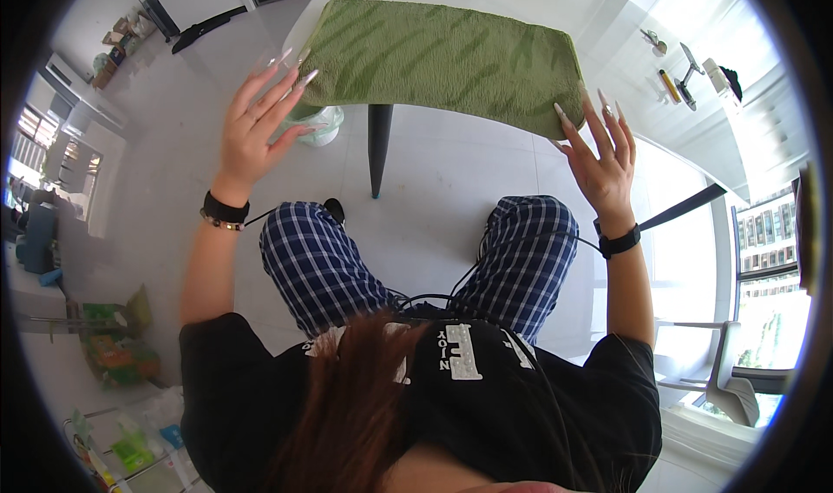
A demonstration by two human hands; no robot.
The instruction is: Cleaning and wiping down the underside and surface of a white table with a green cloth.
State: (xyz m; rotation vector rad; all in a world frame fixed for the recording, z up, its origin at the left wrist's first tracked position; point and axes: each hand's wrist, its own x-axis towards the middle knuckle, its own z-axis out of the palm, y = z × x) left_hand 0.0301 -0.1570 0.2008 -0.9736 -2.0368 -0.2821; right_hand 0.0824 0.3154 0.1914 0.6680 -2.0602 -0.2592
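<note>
A green towel (pixel 442 58) with darker streaks lies spread over the near edge of the white table (pixel 599 12), its long side running left to right. My left hand (pixel 258 127) is at the towel's left near corner, fingers stretched out and apart, the fingertips at or just over its edge. At the right near corner is my right hand (pixel 602 165), its fingers spread and long nails against or just above the cloth. Neither hand has closed on the towel. Whether the fingertips press on it I cannot tell.
On the table's right lie a yellow-and-black pen-like item (pixel 670 85), a small stand (pixel 691 75) and a white box (pixel 718 78). Below the table are a dark leg (pixel 378 150) and a lined bin (pixel 321 127). A grey chair (pixel 724 380) stands right; a wire rack (pixel 130 445) lower left.
</note>
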